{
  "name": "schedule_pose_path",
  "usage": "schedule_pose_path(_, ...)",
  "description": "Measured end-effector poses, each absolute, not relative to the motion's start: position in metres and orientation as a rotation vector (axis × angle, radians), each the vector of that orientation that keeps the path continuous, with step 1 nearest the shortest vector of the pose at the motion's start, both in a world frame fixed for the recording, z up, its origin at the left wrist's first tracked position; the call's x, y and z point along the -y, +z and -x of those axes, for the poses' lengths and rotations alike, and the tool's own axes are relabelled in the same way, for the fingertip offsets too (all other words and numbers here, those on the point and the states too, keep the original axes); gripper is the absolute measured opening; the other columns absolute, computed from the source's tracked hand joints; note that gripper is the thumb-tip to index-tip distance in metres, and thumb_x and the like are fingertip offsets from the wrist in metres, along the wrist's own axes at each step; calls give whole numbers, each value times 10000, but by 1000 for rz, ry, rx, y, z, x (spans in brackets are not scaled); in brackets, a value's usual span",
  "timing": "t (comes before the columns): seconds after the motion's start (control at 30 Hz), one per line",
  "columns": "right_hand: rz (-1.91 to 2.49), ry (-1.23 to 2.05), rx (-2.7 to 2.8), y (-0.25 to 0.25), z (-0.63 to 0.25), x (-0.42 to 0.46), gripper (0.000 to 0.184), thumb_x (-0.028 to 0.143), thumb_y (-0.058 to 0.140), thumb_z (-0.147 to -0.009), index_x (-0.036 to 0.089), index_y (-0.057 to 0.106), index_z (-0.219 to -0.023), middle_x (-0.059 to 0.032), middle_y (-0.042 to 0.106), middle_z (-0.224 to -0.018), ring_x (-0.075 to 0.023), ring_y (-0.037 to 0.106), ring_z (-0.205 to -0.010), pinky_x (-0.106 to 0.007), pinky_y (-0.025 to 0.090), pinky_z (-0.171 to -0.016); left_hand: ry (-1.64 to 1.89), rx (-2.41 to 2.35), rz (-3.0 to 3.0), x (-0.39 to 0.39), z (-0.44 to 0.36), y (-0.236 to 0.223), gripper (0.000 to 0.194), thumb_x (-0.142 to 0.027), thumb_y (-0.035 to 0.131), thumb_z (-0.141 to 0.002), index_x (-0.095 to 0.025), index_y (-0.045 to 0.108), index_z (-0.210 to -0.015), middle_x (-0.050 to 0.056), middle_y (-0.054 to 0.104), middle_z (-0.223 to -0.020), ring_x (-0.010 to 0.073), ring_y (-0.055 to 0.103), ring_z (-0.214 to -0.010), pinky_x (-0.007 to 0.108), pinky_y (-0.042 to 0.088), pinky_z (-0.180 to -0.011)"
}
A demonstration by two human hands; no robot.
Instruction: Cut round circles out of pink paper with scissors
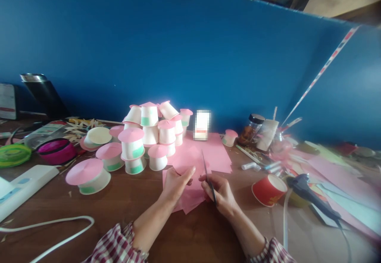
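In my right hand (219,193) is a pair of scissors (210,183), fingers wrapped around the handles and blades pointing away from me, close together. My left hand (177,183) is closed at the edge of the pink paper (190,159), thumb on top and fingers curled beneath. Pink on pink makes the outline of the gripped piece hard to see. More pink sheets (218,153) lie flat under and beyond both hands. Just left of my left hand, white paper cups (132,149) with pink paper discs on top stand in stacks.
A red paper cup (269,190) and a glue gun (312,195) lie to the right, near coloured paper sheets (342,175). A lidded jar (252,128) stands at the back. On the left are a power strip (28,187), a magenta round container (56,151) and a dark bottle (44,96).
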State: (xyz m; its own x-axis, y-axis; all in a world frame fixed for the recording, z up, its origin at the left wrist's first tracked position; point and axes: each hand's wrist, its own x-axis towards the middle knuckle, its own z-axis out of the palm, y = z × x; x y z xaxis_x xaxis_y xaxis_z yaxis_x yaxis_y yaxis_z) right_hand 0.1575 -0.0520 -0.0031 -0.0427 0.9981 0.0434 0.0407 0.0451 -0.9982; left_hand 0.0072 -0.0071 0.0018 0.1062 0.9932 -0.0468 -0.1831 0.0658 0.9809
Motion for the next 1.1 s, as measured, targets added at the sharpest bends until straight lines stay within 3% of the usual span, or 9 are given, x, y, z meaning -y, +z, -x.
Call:
schedule_pose_path(0.5, 1189, 1208, 1277, 4, -156, 53, 368, 420, 707, -710, 112, 639, -899, 26, 515, -538, -99, 465, -459, -218, 378, -441, 1188, -1074, -1101, 7, -7, -5, 312, -435, 691, -667, -128, 651, -629, 32, 584, -544, 141, 517, -530, 250, 426, -512)
schedule_pose_path(1.1, 1193, 1194, 1298, 2, -157, 53, 379, 438, 673, -742, 100, 636, -909, 37, 494, -500, -90, 440, -424, -217, 342, -421, 1192, -1092, -1094, 7, -7, -4, 341, -434, 695, -653, -140, 593, -514, 22, 548, -494, 135, 502, -511, 247, 416, -515)
